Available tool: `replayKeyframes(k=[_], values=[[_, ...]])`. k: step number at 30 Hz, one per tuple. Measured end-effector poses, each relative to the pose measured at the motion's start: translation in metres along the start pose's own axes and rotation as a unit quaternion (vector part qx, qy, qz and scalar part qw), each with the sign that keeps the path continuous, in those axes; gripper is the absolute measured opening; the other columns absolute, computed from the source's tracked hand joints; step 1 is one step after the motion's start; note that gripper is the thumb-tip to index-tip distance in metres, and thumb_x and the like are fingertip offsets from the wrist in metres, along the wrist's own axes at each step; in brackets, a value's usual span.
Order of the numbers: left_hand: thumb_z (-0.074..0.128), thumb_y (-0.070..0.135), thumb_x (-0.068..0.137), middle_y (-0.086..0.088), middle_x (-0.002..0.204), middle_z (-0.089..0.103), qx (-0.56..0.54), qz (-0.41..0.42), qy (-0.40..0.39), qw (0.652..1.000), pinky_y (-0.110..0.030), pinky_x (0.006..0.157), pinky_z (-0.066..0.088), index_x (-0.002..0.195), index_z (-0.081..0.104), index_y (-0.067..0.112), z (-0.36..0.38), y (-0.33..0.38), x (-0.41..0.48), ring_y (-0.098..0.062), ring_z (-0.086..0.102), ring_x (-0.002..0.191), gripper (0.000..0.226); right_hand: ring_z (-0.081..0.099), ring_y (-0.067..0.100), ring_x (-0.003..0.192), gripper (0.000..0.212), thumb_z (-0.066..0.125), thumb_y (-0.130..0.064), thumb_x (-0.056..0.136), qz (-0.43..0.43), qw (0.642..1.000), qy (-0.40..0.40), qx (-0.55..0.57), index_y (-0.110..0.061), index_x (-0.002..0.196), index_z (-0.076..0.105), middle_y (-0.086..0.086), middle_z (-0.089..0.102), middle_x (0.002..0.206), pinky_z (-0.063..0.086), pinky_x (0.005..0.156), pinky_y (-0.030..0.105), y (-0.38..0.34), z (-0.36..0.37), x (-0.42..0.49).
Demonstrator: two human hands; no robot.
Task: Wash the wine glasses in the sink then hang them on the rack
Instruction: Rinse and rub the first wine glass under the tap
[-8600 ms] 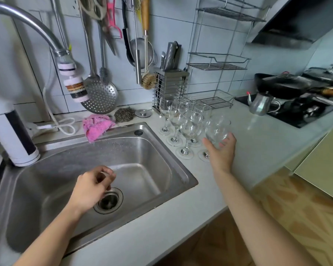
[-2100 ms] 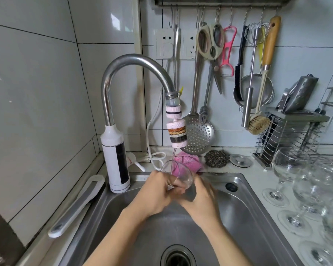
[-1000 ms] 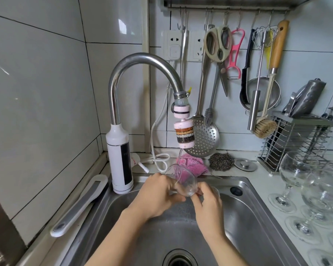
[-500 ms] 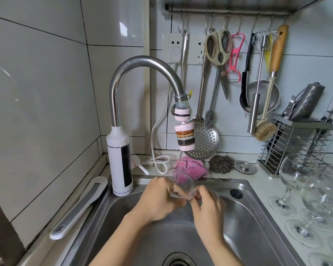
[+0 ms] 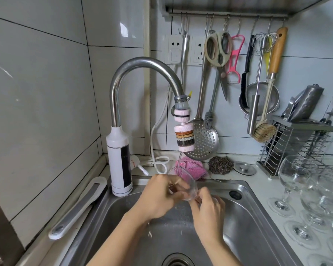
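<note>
Your wine glass (image 5: 183,186) is held over the sink (image 5: 254,217), tilted with its mouth up and away from you, under the tap filter (image 5: 184,138). A thin stream of water (image 5: 179,160) falls from the filter to the rim of the glass.

Your left hand (image 5: 158,196) has its fingers curled round the bowl from the left side. Your right hand (image 5: 208,210) has its fingers curled at the lower end of the bowl; the stem is hidden behind them, so the exact hold there cannot be told.

Just beyond your grip, on the counter edge, lie a pink cloth (image 5: 193,168) and a steel scourer (image 5: 220,165). Below your grip is the drain (image 5: 178,261). Well to the right of your grip, more wine glasses (image 5: 294,175) stand upright on the counter. The curved tap (image 5: 142,64) arches above your hands.
</note>
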State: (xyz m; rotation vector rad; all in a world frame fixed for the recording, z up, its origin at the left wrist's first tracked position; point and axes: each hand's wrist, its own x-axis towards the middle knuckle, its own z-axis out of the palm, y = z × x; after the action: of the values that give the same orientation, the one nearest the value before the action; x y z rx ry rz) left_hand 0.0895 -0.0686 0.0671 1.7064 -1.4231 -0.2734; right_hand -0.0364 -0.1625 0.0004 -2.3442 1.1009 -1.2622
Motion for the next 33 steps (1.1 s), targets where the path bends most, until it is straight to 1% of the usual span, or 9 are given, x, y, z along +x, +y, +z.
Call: replayKeyframes(k=[3,7,11,14,18,22,27,30,33], values=[[0.084,0.014,0.082,0.012,0.074,0.076,-0.008,0.016,0.033,0.999,-0.02,0.07,0.053,0.085,0.08,0.022,0.0,0.0,0.001,-0.004,0.068,0.069,0.009,0.062,0.029,0.061,0.028,0.084,-0.014,0.074,-0.006,1.0,-0.003,0.004,-0.016,0.074,0.056,-0.005,0.062,0.059,0.05,0.08,0.046,0.001,0.002,0.002],[0.086,0.018,0.079,0.011,0.074,0.076,0.02,0.026,0.089,0.995,-0.025,0.072,0.056,0.089,0.079,0.022,0.004,0.0,0.002,-0.002,0.067,0.065,0.014,0.06,0.026,0.064,0.02,0.082,-0.008,0.076,-0.024,1.0,0.009,-0.001,-0.014,0.074,0.062,-0.004,0.061,0.067,0.051,0.084,0.05,0.003,0.004,0.003],[0.078,0.023,0.084,0.019,0.094,0.078,0.064,0.006,-0.001,0.998,-0.016,0.082,0.053,0.096,0.082,0.03,0.005,-0.002,0.001,0.004,0.071,0.089,0.015,0.047,0.014,0.068,0.029,0.086,0.001,0.064,-0.056,0.998,0.014,0.023,-0.012,0.068,0.061,-0.004,0.06,0.065,0.054,0.076,0.043,0.007,0.003,0.004],[0.075,0.02,0.085,0.023,0.096,0.077,0.085,0.002,-0.048,0.995,-0.019,0.087,0.053,0.095,0.083,0.032,0.006,-0.002,-0.001,0.005,0.07,0.093,0.017,0.054,0.023,0.064,0.029,0.086,0.004,0.06,-0.047,0.998,-0.015,0.033,-0.011,0.067,0.062,-0.002,0.062,0.065,0.05,0.068,0.037,0.01,0.005,0.003],[0.081,0.019,0.08,0.015,0.081,0.077,0.098,0.017,0.014,0.995,-0.032,0.076,0.057,0.079,0.08,0.025,0.007,-0.003,0.0,-0.004,0.071,0.076,0.006,0.056,0.03,0.064,0.021,0.082,-0.001,0.069,-0.024,0.998,-0.03,0.05,-0.01,0.072,0.064,0.002,0.063,0.067,0.049,0.062,0.039,0.011,0.009,0.004],[0.079,0.025,0.08,0.006,0.086,0.075,0.179,0.026,0.043,0.983,-0.036,0.078,0.055,0.081,0.074,0.026,0.009,-0.005,0.001,-0.014,0.069,0.083,0.005,0.058,0.03,0.068,0.014,0.078,-0.006,0.078,-0.017,0.996,-0.026,0.082,-0.009,0.082,0.066,0.004,0.064,0.073,0.048,0.064,0.039,0.01,0.011,0.005],[0.074,0.034,0.08,0.018,0.095,0.077,0.17,0.039,0.043,0.984,-0.021,0.077,0.052,0.093,0.077,0.034,0.013,0.0,0.001,-0.004,0.069,0.091,0.014,0.058,0.033,0.067,0.015,0.077,0.0,0.075,0.009,0.996,-0.039,0.075,-0.007,0.079,0.064,0.007,0.066,0.074,0.047,0.059,0.041,0.012,0.008,0.004],[0.073,0.032,0.084,0.015,0.096,0.077,0.129,0.028,0.001,0.991,-0.027,0.085,0.055,0.099,0.075,0.032,0.014,0.003,0.0,-0.002,0.07,0.09,0.015,0.058,0.035,0.067,0.017,0.078,-0.001,0.073,0.002,0.997,-0.039,0.069,-0.008,0.077,0.063,0.007,0.066,0.072,0.046,0.057,0.04,0.009,0.007,0.003],[0.08,0.029,0.083,0.014,0.087,0.078,0.113,0.019,0.011,0.993,-0.031,0.082,0.056,0.089,0.078,0.028,0.011,0.003,0.001,-0.003,0.071,0.083,0.006,0.059,0.035,0.069,0.018,0.08,-0.006,0.074,0.01,0.996,-0.039,0.074,-0.009,0.078,0.062,0.008,0.067,0.072,0.045,0.058,0.04,0.008,0.008,0.002]])
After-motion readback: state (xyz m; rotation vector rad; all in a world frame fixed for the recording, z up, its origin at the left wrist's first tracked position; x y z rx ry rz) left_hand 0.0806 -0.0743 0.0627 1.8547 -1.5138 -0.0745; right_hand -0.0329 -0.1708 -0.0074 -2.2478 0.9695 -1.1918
